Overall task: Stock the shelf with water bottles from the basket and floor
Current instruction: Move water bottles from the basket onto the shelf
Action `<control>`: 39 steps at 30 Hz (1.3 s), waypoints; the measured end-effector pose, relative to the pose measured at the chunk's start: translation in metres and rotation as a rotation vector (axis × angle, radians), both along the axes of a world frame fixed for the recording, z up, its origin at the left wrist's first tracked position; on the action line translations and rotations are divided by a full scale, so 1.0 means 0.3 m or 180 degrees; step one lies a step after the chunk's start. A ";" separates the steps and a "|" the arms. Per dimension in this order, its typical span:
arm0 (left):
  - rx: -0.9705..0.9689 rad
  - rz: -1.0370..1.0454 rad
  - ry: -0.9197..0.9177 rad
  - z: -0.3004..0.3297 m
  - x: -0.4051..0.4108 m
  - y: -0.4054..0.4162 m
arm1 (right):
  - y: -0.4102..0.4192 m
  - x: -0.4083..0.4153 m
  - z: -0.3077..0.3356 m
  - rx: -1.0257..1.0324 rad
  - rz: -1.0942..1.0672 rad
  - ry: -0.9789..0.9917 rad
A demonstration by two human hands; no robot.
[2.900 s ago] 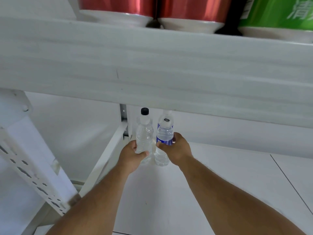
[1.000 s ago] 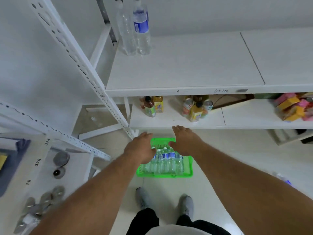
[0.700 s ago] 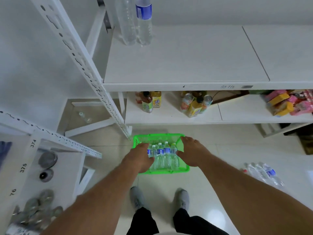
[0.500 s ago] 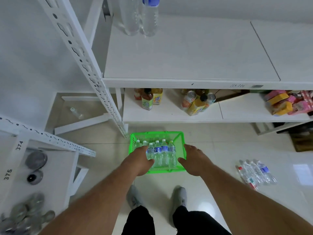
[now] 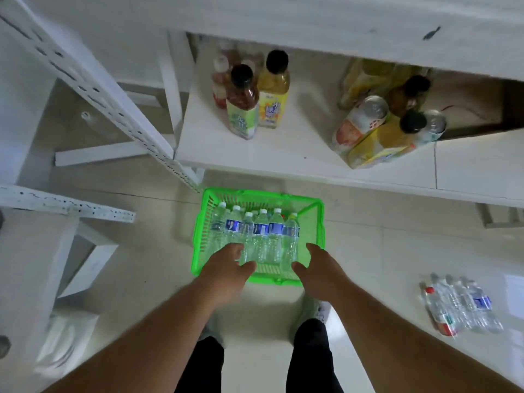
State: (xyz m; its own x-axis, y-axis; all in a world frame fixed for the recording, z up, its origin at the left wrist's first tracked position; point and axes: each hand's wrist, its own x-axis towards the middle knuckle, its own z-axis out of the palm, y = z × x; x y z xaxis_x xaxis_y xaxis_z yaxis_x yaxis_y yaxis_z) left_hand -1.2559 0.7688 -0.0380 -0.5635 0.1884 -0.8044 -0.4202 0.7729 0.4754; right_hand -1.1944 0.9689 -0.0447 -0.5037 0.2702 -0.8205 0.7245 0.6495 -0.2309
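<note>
A green plastic basket (image 5: 317, 222) stands on the floor below the shelving, with several clear water bottles (image 5: 261, 231) lying in a row inside it. My left hand (image 5: 226, 268) reaches down over the basket's near left side, fingers relaxed, holding nothing. Over the near right side is my right hand (image 5: 317, 265), also empty with loose fingers. More water bottles (image 5: 462, 304) lie side by side on the floor at the right. The shelf edge (image 5: 340, 38) runs across the top of the view.
A lower shelf (image 5: 297, 154) carries juice and tea bottles (image 5: 255, 100) and cans (image 5: 382, 129). A perforated white upright (image 5: 113, 109) slants down to the basket's far left corner. Another white rack (image 5: 42, 251) stands at the left. My legs are below the hands.
Both hands let go of the two bottles stood on the shelf. The view tilted down and both hands dropped toward the basket, which now looks closer.
</note>
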 end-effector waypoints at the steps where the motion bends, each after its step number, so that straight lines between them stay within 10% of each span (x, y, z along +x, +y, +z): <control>1: 0.0003 0.0091 -0.0030 -0.084 0.006 0.027 | 0.022 -0.010 -0.083 -0.0042 -0.0140 -0.0020; 17: -0.0023 0.0631 -0.0296 -1.191 0.058 0.320 | 0.203 -0.139 -1.165 -0.0016 -0.0768 0.0205; 39: -0.0631 0.0263 -0.0215 -1.436 0.016 0.478 | 0.240 -0.194 -1.481 -0.0345 -0.1774 0.0124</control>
